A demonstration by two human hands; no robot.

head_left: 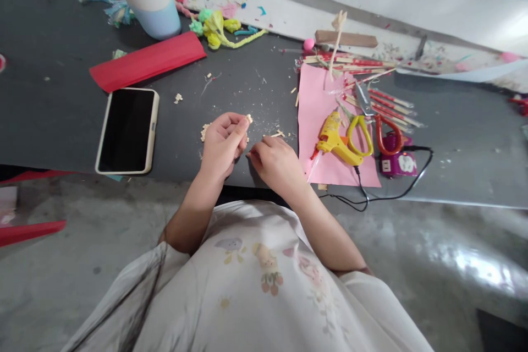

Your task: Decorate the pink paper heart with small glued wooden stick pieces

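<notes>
Between the thumb and forefinger of my left hand is a small pale wooden piece. A pile of tiny pale wooden bits lies on the dark table, partly covered by that hand. My right hand rests low over the table near its front edge, fingers curled in and thumb pressed against them. Whatever it may hold is hidden. Just beyond its knuckles lie short cut sticks and crumbs. A smaller cluster of bits sits farther left.
On the right, a yellow glue gun and scissors lie on pink paper, near a purple box with a black cable. Red-wrapped sticks lie behind. Leftward are a phone, red sheet and white-blue cylinder.
</notes>
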